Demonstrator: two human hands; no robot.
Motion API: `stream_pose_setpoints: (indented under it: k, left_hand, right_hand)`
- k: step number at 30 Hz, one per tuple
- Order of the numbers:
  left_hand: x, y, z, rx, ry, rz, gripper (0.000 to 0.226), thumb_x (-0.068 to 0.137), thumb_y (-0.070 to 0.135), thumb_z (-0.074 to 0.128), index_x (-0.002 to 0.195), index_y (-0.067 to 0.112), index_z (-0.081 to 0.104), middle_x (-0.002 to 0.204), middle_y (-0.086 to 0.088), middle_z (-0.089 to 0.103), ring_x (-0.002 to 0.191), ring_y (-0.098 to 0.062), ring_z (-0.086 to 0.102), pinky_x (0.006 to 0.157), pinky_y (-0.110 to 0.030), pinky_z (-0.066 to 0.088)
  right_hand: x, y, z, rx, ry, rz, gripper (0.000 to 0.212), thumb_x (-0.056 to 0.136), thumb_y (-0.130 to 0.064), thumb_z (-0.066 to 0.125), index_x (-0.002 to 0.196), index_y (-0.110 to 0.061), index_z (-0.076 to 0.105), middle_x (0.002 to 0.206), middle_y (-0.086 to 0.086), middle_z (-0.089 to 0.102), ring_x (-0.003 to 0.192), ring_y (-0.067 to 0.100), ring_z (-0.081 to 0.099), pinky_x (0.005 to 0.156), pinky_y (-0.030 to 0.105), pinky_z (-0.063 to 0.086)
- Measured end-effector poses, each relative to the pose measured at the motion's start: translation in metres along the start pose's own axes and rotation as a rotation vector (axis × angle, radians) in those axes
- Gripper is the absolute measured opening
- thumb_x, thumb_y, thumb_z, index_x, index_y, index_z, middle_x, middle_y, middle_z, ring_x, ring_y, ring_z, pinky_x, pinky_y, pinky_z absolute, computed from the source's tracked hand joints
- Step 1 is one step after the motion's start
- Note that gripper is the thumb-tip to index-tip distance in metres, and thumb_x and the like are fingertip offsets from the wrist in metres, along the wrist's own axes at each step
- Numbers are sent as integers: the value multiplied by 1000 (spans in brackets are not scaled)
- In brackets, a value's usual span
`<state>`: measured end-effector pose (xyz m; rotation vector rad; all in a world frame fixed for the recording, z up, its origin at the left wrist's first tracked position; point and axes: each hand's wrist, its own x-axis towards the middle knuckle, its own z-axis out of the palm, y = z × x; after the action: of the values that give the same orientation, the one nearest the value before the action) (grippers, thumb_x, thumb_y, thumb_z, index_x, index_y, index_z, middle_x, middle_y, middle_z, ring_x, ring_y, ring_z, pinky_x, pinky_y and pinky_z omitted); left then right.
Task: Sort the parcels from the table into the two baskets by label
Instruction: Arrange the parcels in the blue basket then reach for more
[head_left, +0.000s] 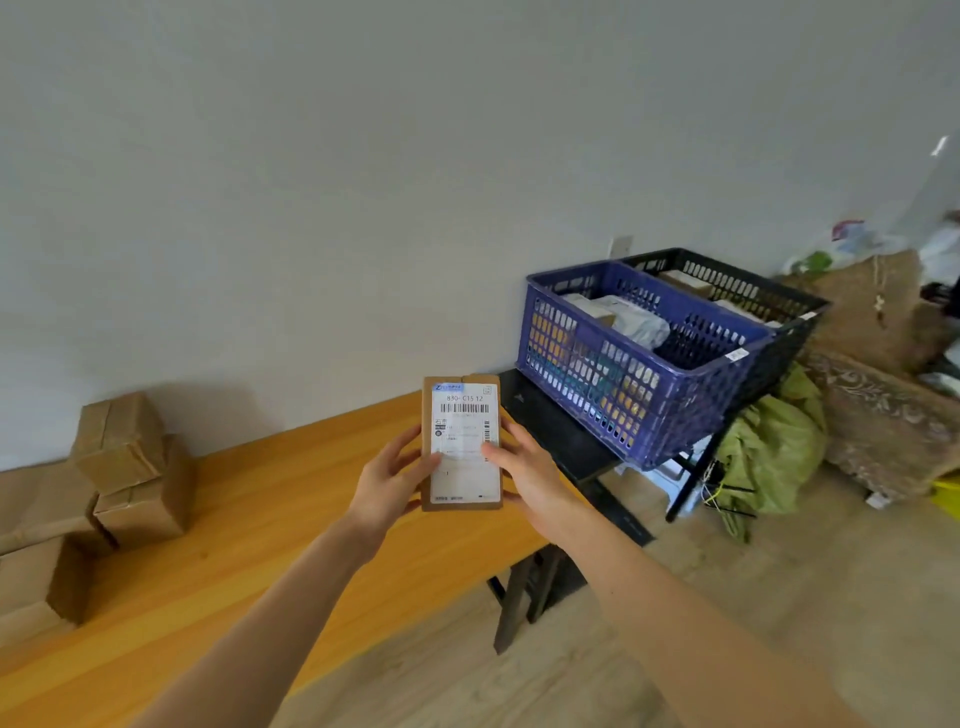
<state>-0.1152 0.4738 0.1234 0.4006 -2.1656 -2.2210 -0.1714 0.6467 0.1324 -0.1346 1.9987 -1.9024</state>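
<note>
Both hands, left hand (387, 480) and right hand (524, 467), pinch flat parcel (461, 441) above counter (260, 519), label up, presumably for reading; blue basket (639, 410) and black basket (779, 312) wait right.

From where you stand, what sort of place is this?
Likely a makeshift parcel-sorting corner, perhaps in a home: a labelled parcel held up, cardboard boxes stacked on a wooden table, and a blue basket and a black basket holding parcels beside it.

Plain storeroom: taped cardboard boxes (124, 457) on a wooden table (291, 519), plastic crates (623, 395), stuffed sacks (769, 457).
</note>
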Motion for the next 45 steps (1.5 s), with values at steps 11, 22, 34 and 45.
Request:
stream_pose_setpoints:
  k: [11,22,34,45]
  left_hand:
    - [12,20,150,77,-103,-13,46,93,32,61,134,37,44,121,1,61,108,-24,62,96,-51,50]
    - [16,26,309,87,-81,-32,46,94,27,61,135,37,43,114,-4,65,103,-25,65,91,-49,54]
    - [61,58,412,99,-108,15,44,96,22,57,135,36,42,116,-4,65,109,-26,63,89,-45,55]
    - [196,84,465,33,-144,86,41,97,23,55,133,41,44,113,1,65,106,-24,63,92,-46,53]
  right_hand:
    - [-21,1,-148,57,133,-20,41,95,-19,59,133,-32,50,123,-4,65,110,15,61,87,40,54]
    - [-37,6,-310,90,112,-13,39,96,-17,58,131,-33,49,121,-2,66,105,17,64,78,36,57]
    - [-4,-14,-420,96,130,-88,33,99,-19,52,129,-32,50,127,0,62,117,25,58,88,45,54]
    - [108,-56,-492,115,162,-128,36,99,-13,51,129,-32,49,123,0,64,107,17,61,80,36,53]
